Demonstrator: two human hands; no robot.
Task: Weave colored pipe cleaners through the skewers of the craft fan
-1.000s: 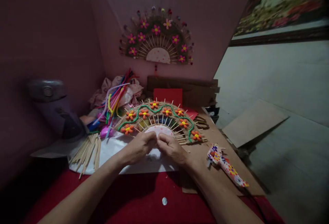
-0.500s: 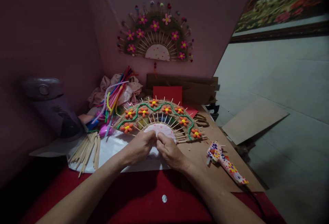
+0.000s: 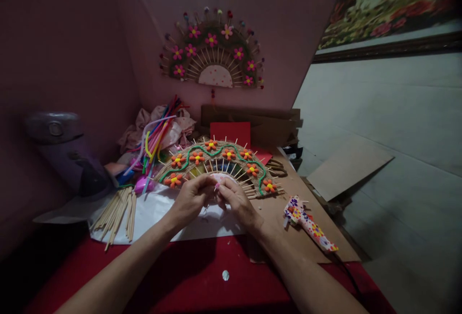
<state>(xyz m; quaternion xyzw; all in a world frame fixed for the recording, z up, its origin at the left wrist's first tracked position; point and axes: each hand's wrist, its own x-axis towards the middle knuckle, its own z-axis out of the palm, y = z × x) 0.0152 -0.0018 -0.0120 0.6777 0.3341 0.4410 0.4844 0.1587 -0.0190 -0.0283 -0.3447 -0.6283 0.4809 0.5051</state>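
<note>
With wooden sticks (image 3: 117, 213) well left of the fingers, pinches a small pink piece (image 3: 217, 186) between the narrowed fingertips of left hand (image 3: 191, 197) and right hand (image 3: 240, 204), flowered fan (image 3: 228, 154) just beyond them, flower-patterned tool (image 3: 310, 226) farther right.

A purple tumbler with a grey lid (image 3: 68, 153) stands at the left; a dark-framed painting with red flowers (image 3: 390, 11) hangs upper right, beside the pink panel (image 3: 285, 40).
</note>
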